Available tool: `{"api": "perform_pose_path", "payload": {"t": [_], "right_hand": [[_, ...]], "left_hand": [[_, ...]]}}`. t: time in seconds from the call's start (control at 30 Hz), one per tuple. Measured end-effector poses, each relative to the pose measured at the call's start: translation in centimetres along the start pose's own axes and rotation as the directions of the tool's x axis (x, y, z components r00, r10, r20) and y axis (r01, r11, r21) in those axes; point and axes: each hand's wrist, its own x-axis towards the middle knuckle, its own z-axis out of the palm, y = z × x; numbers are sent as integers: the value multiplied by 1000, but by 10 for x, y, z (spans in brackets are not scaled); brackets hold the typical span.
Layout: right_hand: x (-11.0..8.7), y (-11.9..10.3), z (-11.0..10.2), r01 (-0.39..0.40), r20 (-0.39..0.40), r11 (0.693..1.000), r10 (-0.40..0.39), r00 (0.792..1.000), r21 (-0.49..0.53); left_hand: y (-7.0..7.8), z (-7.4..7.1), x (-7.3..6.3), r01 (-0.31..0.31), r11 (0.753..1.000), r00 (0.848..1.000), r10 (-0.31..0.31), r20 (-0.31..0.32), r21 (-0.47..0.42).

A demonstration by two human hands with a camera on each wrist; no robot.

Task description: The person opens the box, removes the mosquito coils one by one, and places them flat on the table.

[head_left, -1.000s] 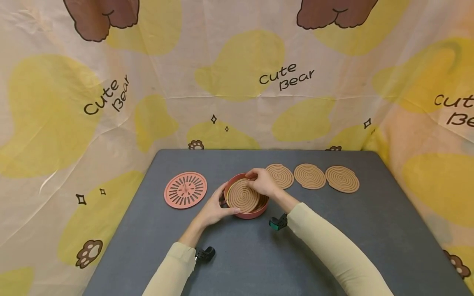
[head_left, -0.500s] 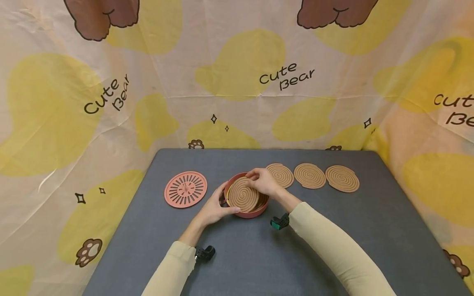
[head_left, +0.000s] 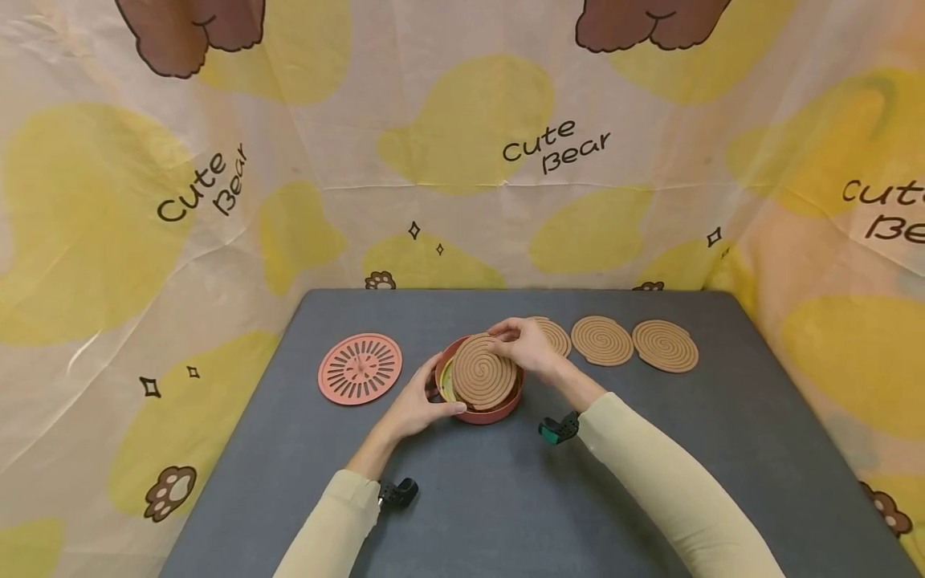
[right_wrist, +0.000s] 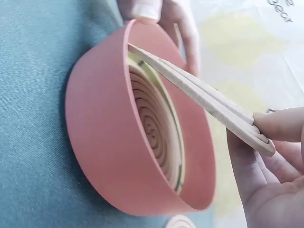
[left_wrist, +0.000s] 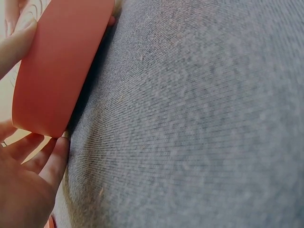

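My left hand holds a round red mosquito coil box at its left side, thumb over the near rim and fingers along the outer wall. With my right hand I pinch a brown spiral mosquito coil at its upper right edge, thumb on one face and fingers on the other. It is tilted over the box, its far edge within the rim in the right wrist view. Down inside the box lie another coil and a yellow-green rounded strip.
A red slotted lid lies on the grey table left of the box. Two brown coils lie in a row at the back right, and a third coil is partly hidden behind my right hand. A patterned cloth hangs behind the table.
My right hand has moved slightly up and to the right, raising the coil and showing more of the yellow-green strip in the box. My left hand keeps its grip.
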Motion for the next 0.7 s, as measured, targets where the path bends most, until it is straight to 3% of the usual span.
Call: {"api": "perform_pose_path", "payload": {"t": [0.2, 0.4, 0.7], "right_hand": [[-7, -4, -16, -5, -45, 999, 7, 999, 39], [-16, -3, -31, 0, -67, 998, 4, 998, 62], [-32, 1, -61, -8, -124, 996, 18, 992, 86]], "left_hand": [[-4, -1, 3, -13, 1000, 1000, 13, 16, 7], [-2, 0, 1, 18, 1000, 1000, -18, 2, 21], [-3, 1, 3, -19, 1000, 1000, 19, 3, 15]]}}
